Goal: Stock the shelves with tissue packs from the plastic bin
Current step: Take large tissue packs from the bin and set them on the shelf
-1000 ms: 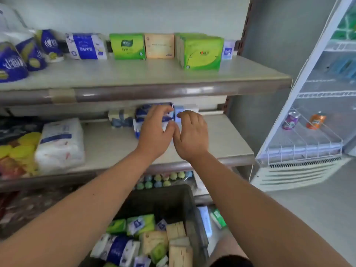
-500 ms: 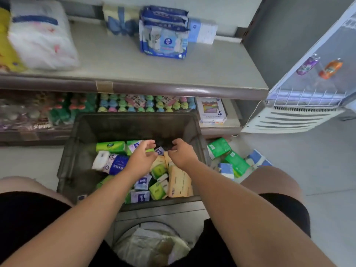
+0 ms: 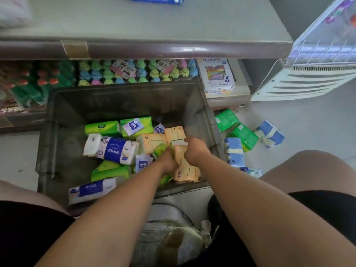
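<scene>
Right hand clutching orange pack, left hand alongside

A small blue-white pack reads "Tempo".

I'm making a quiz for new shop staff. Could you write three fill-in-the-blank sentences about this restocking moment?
1. The right hand grips a pale orange tissue pack in the dark grey plastic ____.
2. The left hand is on that pack's ____ side.
3. Two green tissue packs lie outside it on the ____.
Missing words: bin; left; floor.
</scene>
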